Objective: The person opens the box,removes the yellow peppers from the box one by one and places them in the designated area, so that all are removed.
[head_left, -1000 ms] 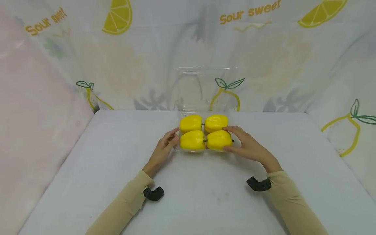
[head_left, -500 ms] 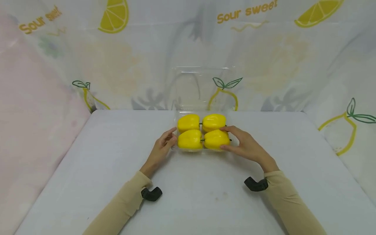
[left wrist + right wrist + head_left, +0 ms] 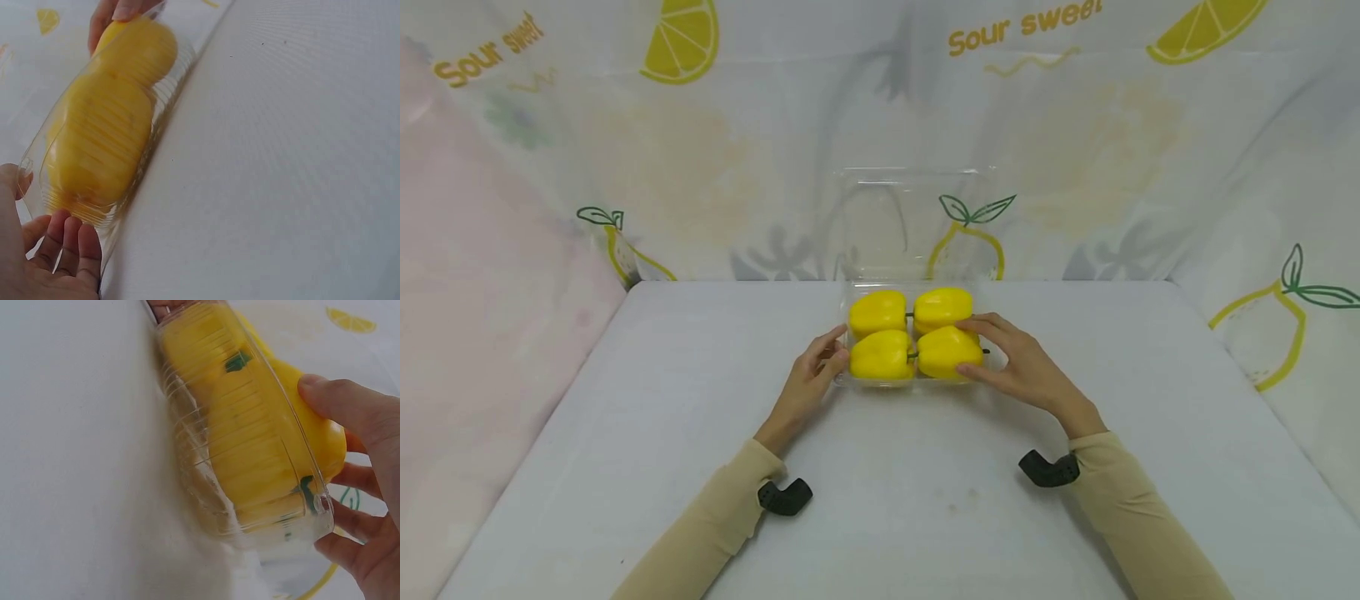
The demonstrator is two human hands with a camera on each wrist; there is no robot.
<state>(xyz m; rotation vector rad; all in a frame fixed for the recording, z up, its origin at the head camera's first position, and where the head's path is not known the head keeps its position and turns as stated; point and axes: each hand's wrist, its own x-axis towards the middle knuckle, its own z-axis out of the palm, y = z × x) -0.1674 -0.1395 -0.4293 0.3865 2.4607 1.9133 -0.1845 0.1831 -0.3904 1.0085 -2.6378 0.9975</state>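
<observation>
Several yellow bell peppers lie in two rows in a clear plastic clamshell container [image 3: 191,453], whose lid [image 3: 868,221] stands raised at the back. The right hand [image 3: 1026,367] holds the front right bell pepper [image 3: 946,353]; its thumb presses the near side and its fingers lie over the far side. In the right wrist view this pepper rises above the container's rim. At the left end, the left hand [image 3: 811,379] grips the container, thumb at the rim and curled fingers against the end wall. The front left bell pepper [image 3: 878,357] sits beside the held one.
A white-covered table [image 3: 917,500] carries the container near its back edge. Behind it hangs a cloth [image 3: 760,150] printed with lemons. Each beige sleeve bears a dark wrist mount, one of them a black mount [image 3: 786,497] at left.
The head view has shifted slightly, so the scene sits a little farther left. The right hand and the pepper it holds have shifted very slightly upward; the left hand keeps its place at the container.
</observation>
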